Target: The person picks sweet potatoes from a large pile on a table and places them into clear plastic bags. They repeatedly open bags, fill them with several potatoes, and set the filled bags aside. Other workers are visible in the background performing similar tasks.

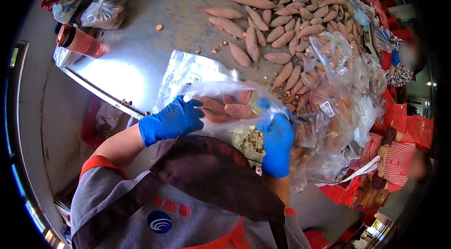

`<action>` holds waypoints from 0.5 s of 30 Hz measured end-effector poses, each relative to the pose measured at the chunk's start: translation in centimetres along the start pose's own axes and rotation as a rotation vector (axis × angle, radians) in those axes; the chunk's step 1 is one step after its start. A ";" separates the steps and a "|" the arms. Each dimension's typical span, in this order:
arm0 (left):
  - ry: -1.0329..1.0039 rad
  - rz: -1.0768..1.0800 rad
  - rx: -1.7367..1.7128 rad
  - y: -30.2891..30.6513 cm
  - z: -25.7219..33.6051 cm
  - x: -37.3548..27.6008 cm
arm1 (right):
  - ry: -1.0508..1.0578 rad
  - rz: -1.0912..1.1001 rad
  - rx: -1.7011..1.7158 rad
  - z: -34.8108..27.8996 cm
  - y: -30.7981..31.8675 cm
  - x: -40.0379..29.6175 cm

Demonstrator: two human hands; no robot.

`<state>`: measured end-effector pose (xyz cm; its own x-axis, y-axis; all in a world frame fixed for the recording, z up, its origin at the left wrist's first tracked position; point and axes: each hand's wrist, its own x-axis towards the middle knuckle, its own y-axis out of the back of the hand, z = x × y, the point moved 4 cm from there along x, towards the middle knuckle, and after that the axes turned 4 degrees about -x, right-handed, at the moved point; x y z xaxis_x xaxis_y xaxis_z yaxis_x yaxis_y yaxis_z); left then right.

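Observation:
In the head view, my left hand, in a blue glove, grips the left edge of a clear plastic bag close in front of me. My right hand, gloved the same, holds the bag's right side; a dark, thin object, too blurred to name, sticks out to the right of it. Several sweet potatoes lie inside the bag. Just beyond, flat on the metal table, is another clear plastic bag with a printed label.
A large heap of sweet potatoes covers the far right. Filled plastic bags pile up at the right. A pink bottle and a tied bag stand far left. Co-workers are at the right, near red crates.

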<state>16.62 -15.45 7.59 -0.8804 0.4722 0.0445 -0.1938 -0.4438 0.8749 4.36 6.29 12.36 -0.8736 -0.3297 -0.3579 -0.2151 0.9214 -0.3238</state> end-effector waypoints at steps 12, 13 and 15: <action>0.034 0.050 0.015 -5.3 -0.6 -1.5 | -0.131 0.072 -0.003 3.0 5.0 -0.8; 0.028 0.061 0.011 -6.4 -1.0 -1.6 | -0.132 0.033 -0.033 3.0 4.8 -0.8; 0.016 0.083 0.004 -7.5 -1.5 -1.6 | -0.135 -0.044 -0.089 2.7 4.3 -0.8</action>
<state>18.78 -14.01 0.23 -0.9004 0.4212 0.1092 -0.1182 -0.4781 0.8703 5.30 9.98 8.84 -0.7971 -0.3897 -0.4612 -0.2954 0.9179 -0.2650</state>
